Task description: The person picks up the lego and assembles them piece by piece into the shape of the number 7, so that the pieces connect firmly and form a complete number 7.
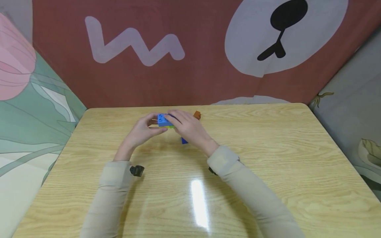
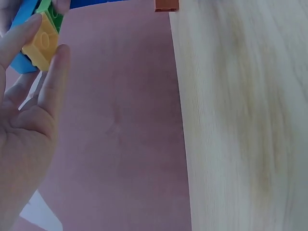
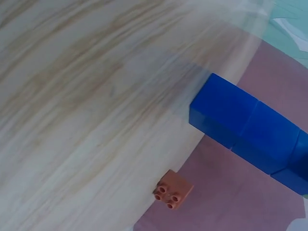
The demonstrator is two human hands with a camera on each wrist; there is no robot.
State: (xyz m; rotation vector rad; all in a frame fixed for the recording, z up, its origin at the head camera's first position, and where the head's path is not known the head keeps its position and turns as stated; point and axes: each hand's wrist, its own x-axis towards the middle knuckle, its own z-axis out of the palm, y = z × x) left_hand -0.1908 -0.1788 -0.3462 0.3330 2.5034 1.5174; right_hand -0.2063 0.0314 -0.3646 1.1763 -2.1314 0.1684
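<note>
Both hands hold one cluster of joined toy bricks over the far part of the table. My left hand grips its left end, with thumb below and fingers behind; in the left wrist view its fingertips pinch around a yellow brick. Topmost in the head view is a light blue brick, with a green brick beside the yellow one. My right hand lies over the cluster's right side, fingers curled on the light blue brick. A row of dark blue bricks extends from the cluster, mostly hidden under that hand in the head view.
A loose orange-brown brick with studs stands near the table's far edge, just beyond my right hand. The wood-grain table meets a red-brown printed cloth at the back. Small black cameras sit at the wrists.
</note>
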